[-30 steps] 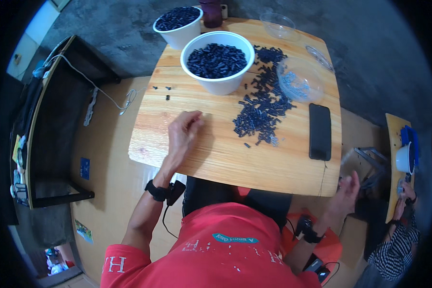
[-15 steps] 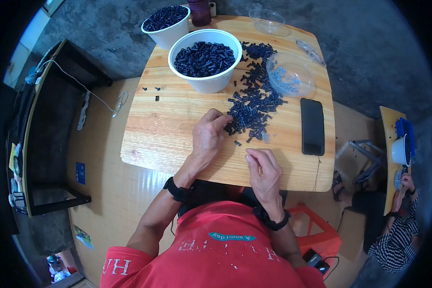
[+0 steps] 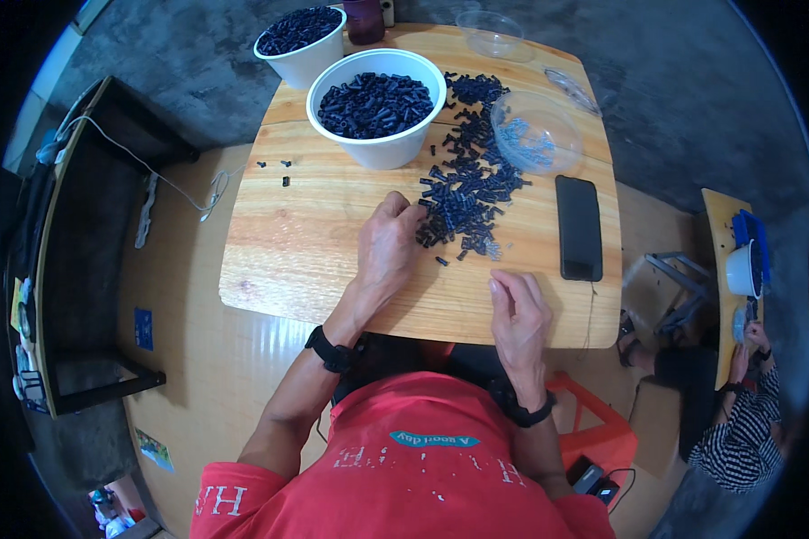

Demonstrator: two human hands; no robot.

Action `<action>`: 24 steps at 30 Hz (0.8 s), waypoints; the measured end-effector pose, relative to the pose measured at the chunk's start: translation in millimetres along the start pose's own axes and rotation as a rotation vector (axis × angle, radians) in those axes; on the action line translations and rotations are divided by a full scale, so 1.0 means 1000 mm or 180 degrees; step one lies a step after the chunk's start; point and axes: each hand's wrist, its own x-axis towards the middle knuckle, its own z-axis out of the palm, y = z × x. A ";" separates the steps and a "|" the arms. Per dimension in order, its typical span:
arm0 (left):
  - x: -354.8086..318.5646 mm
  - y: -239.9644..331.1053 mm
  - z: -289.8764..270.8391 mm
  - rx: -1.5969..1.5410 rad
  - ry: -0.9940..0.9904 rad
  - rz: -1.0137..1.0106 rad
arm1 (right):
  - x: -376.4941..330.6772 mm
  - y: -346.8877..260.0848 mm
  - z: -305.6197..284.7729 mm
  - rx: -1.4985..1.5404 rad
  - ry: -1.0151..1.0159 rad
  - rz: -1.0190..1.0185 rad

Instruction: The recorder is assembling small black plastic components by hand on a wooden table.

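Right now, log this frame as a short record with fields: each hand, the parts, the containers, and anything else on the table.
left hand: palm down, fingertips at the edge of the loose pile
right hand: resting on the table near its front edge, apart from the pile
loose pile: small dark blue parts spread on the wooden table
white bowls: near bowl and far bowl, both full of parts
clear bowl: right of pile
phone: lying flat, screen dark

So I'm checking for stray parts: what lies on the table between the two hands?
In the head view, bare wood lies between the left hand and right hand; one loose dark piece lies near the pile.
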 end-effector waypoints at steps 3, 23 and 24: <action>-0.002 -0.002 0.002 -0.0101 0.0082 0.0072 | 0.002 0.004 -0.001 -0.0227 0.0129 0.0001; -0.033 0.004 -0.017 -0.2794 0.0206 -0.1213 | 0.019 0.019 0.009 -0.0717 0.0124 -0.0163; -0.037 0.007 -0.018 -0.2796 0.0229 -0.1206 | 0.020 0.019 0.009 -0.0696 0.0143 -0.0208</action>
